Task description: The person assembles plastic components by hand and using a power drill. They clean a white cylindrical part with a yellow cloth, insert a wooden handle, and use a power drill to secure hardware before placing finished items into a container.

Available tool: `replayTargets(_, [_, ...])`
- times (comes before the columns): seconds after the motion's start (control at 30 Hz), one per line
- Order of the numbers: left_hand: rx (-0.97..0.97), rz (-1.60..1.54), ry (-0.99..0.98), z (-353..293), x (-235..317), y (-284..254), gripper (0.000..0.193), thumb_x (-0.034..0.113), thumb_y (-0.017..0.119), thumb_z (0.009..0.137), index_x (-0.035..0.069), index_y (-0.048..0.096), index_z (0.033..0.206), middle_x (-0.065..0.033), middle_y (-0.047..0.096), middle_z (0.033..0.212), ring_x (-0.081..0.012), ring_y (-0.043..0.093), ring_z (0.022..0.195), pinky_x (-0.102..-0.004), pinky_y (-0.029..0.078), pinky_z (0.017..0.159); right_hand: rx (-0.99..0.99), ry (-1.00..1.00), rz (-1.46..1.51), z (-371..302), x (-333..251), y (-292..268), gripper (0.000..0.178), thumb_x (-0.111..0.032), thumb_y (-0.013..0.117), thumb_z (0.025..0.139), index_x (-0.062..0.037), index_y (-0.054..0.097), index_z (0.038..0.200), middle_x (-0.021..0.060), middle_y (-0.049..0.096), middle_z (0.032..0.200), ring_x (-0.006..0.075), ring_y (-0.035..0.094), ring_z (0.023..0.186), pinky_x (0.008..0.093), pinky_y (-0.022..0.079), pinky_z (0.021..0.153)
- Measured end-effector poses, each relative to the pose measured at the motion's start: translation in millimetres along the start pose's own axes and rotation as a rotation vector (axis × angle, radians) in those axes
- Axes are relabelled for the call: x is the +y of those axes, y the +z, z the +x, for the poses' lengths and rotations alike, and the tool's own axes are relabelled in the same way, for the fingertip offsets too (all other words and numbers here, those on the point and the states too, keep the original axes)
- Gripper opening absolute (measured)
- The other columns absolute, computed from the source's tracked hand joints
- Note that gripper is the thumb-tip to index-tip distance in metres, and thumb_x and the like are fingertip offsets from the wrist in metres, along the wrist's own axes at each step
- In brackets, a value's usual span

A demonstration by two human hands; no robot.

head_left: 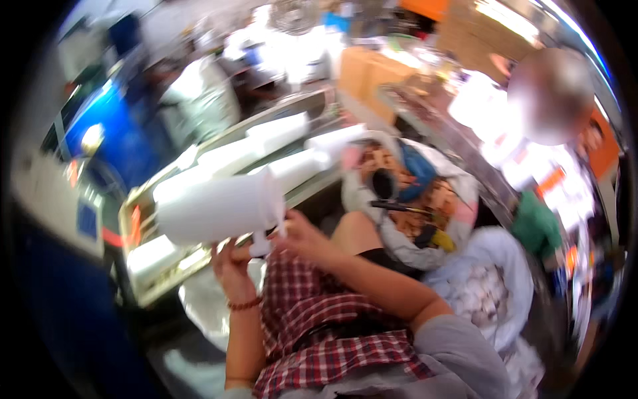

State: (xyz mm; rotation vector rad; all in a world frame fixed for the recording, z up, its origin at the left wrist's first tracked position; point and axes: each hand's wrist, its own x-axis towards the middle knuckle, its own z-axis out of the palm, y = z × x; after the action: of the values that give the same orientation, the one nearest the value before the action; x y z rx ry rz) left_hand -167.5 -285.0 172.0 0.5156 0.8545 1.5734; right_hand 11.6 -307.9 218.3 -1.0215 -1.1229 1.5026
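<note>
Cylinder (pixel 216 209), white, broad, sideways

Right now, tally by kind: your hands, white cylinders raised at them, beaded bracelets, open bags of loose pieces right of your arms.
Hands: 2 (left hand, right hand)
Raised white cylinder: 1
Beaded bracelet: 1
Open bags: 2 (sack of brown pieces, bag of white pieces)
Total: 6

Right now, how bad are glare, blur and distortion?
Head view: glare blows out the top centre and right side; head view: blur smears the blue barrel; head view: the held white container keeps its outline but little surface detail; head view: fisheye bends edges, corners black.
</note>
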Motion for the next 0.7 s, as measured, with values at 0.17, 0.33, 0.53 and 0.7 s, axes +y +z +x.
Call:
replayTargets(0.17, [-0.244,0.047,-0.038,-18.9,2.0,82.7,0.047,0.021,0.046,0.094,0.0,0.034,0.135,-0.0158,0.048,0.127,-0.0268,0.052,0.112,-0.0396,0.047,0.091,0.359,-0.092,0.437,-1.8,1.5,-15.0,0.06,-0.019,0.062,0.088,-0.0043,0.028,0.135,0.0069,0.057,0.106,0.014,0.056,0.094,0.026,0.046,0.08])
replayTargets(0.33, [-0.485,-0.14,-0.232,-32.0,-28.3,140.2,0.051,0.016,0.047,0.093,-0.002,0.027,0.137,-0.0195,0.048,0.127,-0.0294,0.056,0.107,-0.0362,0.05,0.089,0.383,-0.312,0.615,-31.9,-23.5,-38.5,0.037,-0.017,0.058,0.089,-0.0032,0.048,0.122,0.0079,0.059,0.108,0.0166,0.059,0.094,0.0278,0.047,0.083])
replayTargets(0.53, [-0.763,0.17,-0.236,-55.8,-66.7,167.4,0.055,0.024,0.04,0.098,-0.002,0.019,0.142,-0.0197,0.046,0.132,-0.0228,0.054,0.11,-0.033,0.044,0.092,0.796,-0.624,-0.109,-66.6,-53.7,-114.4,0.019,-0.02,0.055,0.089,-0.0027,0.061,0.095,0.0085,0.062,0.085,0.0202,0.06,0.079,0.0306,0.046,0.073])
replayTargets(0.7, [-0.671,0.408,-0.33,-35.5,-70.9,126.5,0.042,0.021,0.045,0.097,-0.001,0.039,0.132,-0.019,0.058,0.117,-0.0192,0.062,0.088,-0.0281,0.05,0.074,1.066,-0.689,-0.089,-125.4,-136.9,-204.7,0.024,-0.024,0.057,0.09,-0.0011,0.061,0.086,0.0033,0.062,0.08,0.0103,0.055,0.07,0.0249,0.043,0.064])
